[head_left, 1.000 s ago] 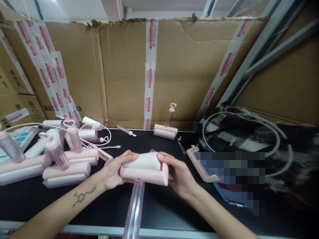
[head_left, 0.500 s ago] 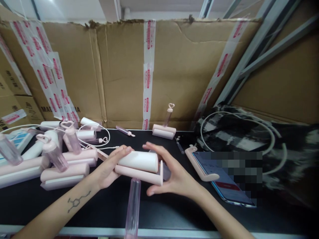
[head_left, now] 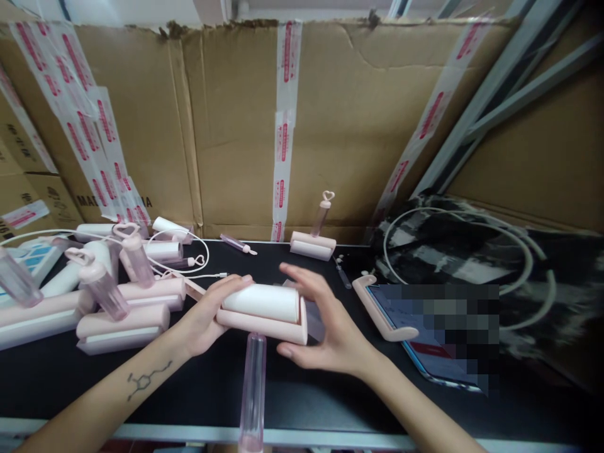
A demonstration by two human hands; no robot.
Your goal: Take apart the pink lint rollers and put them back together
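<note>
My left hand (head_left: 207, 318) is closed round the left end of a pink lint roller (head_left: 262, 324). Its white sticky roll (head_left: 264, 302) lies along the pink holder, and the clear pinkish handle (head_left: 253, 393) points down toward the table's front edge. My right hand (head_left: 330, 324) is spread in a wide C about the roller's right end, thumb low and fingers high. Whether its fingertips touch the holder I cannot tell. Part of a translucent piece (head_left: 314, 314) shows behind the right end, inside that curve.
Several pink lint rollers (head_left: 127, 321) crowd the left side, with a white cable (head_left: 207, 277) among them. One more lint roller (head_left: 314, 245) stands at the back. At right, a pink bracket (head_left: 377, 308) rests against a phone (head_left: 425, 352). Tall cardboard (head_left: 231, 138) closes off the back.
The white roll now sits slightly lower against the holder's right end piece. My right hand has shifted a little to the right, still spread. The camera view has tilted slightly.
</note>
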